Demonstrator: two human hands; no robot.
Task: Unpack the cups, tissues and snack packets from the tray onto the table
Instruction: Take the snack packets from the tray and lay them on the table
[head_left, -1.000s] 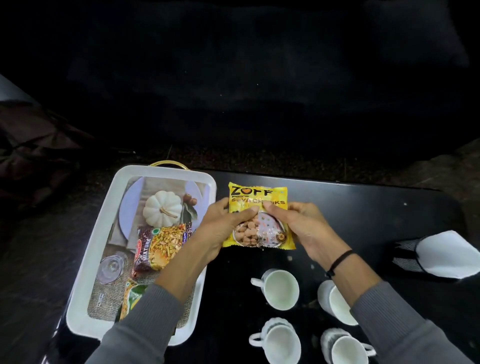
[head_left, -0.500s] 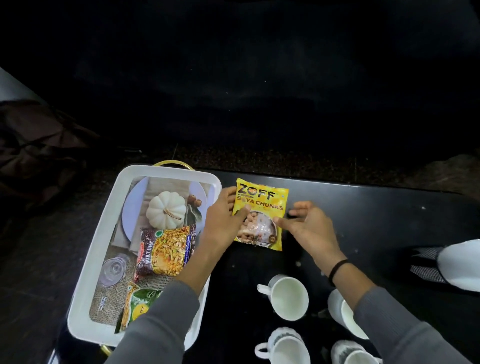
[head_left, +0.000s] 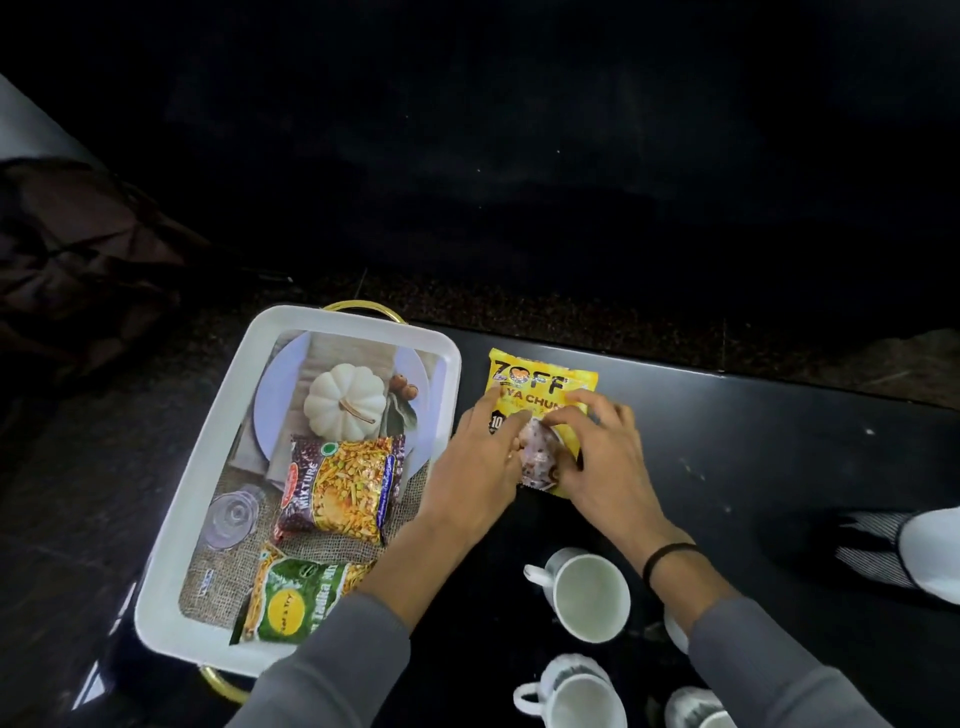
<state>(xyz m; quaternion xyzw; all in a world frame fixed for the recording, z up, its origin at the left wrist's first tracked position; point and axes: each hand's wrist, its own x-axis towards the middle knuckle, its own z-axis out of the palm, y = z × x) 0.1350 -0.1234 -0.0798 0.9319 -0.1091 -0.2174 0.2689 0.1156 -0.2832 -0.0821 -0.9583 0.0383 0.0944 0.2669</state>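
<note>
A yellow soya-chunks packet (head_left: 540, 379) lies flat on the black table (head_left: 779, 457), just right of the white tray (head_left: 208, 467). My left hand (head_left: 478, 467) and my right hand (head_left: 608, 457) both rest on top of its lower half with fingers spread, not gripping it. Inside the tray lie a maroon mixture packet (head_left: 337, 483) and, nearer to me, a green snack packet (head_left: 296, 603) partly under my left sleeve. Three white cups (head_left: 592, 592), (head_left: 576, 696), (head_left: 696, 712) stand on the table near me. White tissues (head_left: 930, 556) sit in a striped holder at the right edge.
The tray has gold handles (head_left: 358, 306) and a printed pumpkin picture on its bottom. A fourth cup is mostly hidden under my right forearm. The table's far edge runs just behind the yellow packet, with dark floor beyond it.
The yellow packet went from being held up in both hands to lying on the table. My hands then moved inward onto its top.
</note>
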